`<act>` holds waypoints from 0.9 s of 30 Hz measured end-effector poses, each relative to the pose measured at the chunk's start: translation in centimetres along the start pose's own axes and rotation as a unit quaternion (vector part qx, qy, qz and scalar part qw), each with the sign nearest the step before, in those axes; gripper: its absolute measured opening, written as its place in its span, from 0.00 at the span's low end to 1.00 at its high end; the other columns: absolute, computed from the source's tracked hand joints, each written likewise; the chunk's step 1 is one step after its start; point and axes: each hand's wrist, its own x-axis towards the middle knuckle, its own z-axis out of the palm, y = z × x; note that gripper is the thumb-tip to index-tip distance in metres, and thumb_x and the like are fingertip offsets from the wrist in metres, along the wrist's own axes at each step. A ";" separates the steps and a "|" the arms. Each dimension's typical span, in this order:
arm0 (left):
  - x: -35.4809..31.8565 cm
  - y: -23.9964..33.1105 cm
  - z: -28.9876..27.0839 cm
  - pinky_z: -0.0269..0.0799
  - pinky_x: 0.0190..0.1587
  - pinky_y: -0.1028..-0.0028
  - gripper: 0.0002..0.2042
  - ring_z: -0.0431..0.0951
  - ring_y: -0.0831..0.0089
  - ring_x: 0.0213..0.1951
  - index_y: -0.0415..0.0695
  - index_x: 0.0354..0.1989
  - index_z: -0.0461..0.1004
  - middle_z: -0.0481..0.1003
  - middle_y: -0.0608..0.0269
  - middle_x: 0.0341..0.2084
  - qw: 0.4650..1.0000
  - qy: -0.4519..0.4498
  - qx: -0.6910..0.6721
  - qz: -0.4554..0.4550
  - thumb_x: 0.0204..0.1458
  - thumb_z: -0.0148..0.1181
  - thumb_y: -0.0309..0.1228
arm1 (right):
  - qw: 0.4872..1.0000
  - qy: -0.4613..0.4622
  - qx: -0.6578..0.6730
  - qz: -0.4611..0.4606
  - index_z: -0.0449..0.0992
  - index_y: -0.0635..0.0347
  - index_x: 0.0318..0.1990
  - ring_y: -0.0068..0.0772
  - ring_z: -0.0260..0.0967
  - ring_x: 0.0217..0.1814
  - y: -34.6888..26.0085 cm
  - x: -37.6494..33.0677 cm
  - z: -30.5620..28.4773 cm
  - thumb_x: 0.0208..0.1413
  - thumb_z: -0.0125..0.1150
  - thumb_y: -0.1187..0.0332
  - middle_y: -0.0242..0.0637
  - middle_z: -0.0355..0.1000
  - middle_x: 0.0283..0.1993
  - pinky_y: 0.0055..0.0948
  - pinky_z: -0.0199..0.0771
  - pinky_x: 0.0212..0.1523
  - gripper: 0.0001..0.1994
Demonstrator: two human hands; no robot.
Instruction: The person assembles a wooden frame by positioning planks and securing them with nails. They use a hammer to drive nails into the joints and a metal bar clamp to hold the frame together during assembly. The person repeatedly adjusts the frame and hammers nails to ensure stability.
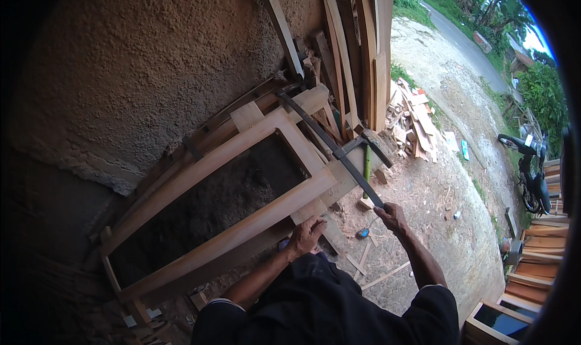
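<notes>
While the right hand (393, 218) clasps one end of a dark metal bar clamp (362, 180), sited along the right end of a wooden frame (242, 226), the left hand (305, 237) shows bent fingers, hold unclear; advisable: bar square, pressure even.

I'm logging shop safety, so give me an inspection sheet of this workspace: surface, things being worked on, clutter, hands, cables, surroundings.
Surface: boards under the frame; dusty floor.
Things: frame, wooden, dark middle; dark bar past its right end.
Clutter: scrap pile, loose sticks on the floor.
Hands: right hand grips the bar's near end; left hand near the boards, contact unclear.
Cables: nothing clearly seen.
Surroundings: rough wall at left, motorbike outside at right.
</notes>
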 end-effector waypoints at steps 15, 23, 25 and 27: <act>6.6 2.1 3.9 0.82 0.41 0.65 0.35 0.83 0.61 0.40 0.48 0.62 0.63 0.78 0.54 0.45 0.805 0.106 -0.573 -0.112 0.57 0.60 0.61 | 0.997 -0.022 0.043 0.052 0.67 0.64 0.25 0.43 0.61 0.18 -7.6 -15.5 7.1 0.58 0.64 0.46 0.48 0.61 0.17 0.44 0.60 0.24 0.27; 4.0 -1.3 1.3 0.81 0.34 0.69 0.30 0.83 0.66 0.33 0.49 0.54 0.70 0.79 0.59 0.36 0.827 0.197 -0.489 -0.197 0.58 0.57 0.62 | 0.997 -0.013 0.078 0.020 0.67 0.64 0.23 0.42 0.59 0.19 -7.4 -20.6 10.5 0.56 0.66 0.48 0.47 0.61 0.17 0.43 0.59 0.25 0.27; 3.3 -2.0 1.9 0.81 0.33 0.69 0.28 0.83 0.66 0.33 0.48 0.53 0.70 0.79 0.58 0.36 0.829 0.208 -0.490 -0.172 0.58 0.59 0.60 | 0.996 -0.031 0.085 0.029 0.67 0.64 0.23 0.43 0.60 0.20 -7.4 -20.8 11.0 0.56 0.66 0.47 0.47 0.62 0.17 0.44 0.60 0.25 0.27; 2.9 -2.5 2.7 0.82 0.34 0.70 0.26 0.83 0.66 0.33 0.47 0.53 0.71 0.79 0.58 0.37 0.825 0.220 -0.490 -0.176 0.60 0.59 0.56 | 0.996 -0.031 0.074 0.031 0.68 0.64 0.24 0.44 0.61 0.20 -7.4 -20.5 11.6 0.57 0.65 0.47 0.48 0.63 0.18 0.44 0.61 0.26 0.26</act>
